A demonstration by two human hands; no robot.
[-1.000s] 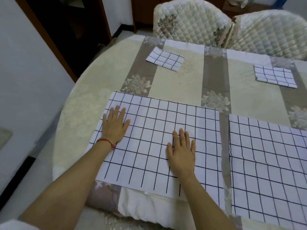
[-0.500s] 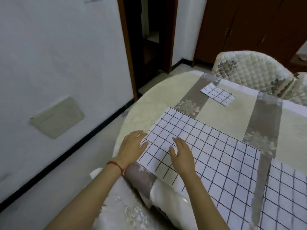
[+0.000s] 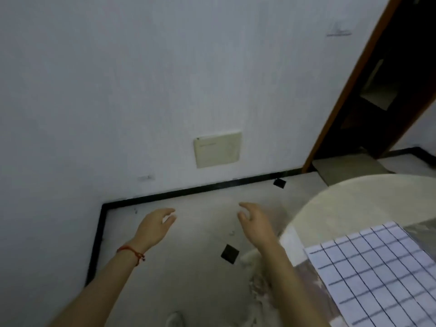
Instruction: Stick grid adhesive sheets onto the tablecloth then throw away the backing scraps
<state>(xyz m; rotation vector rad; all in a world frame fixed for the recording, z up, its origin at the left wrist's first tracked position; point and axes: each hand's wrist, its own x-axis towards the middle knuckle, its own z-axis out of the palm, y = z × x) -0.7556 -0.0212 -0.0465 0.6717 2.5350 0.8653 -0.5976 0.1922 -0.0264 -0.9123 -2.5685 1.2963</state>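
Above the pale tiled floor [image 3: 188, 267] we hold our left hand [image 3: 153, 226] and right hand [image 3: 256, 223] loose and empty; the white black-lined grid adhesive sheet [image 3: 377, 272] lies on the cream tablecloth [image 3: 354, 201].

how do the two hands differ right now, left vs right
The left hand has a red string bracelet at its wrist; the right hand has a bare wrist. The left hand hangs out over the floor, while the right hand is closer to the table edge. Both are open, empty, fingers loosely curled, off the grid sheet.
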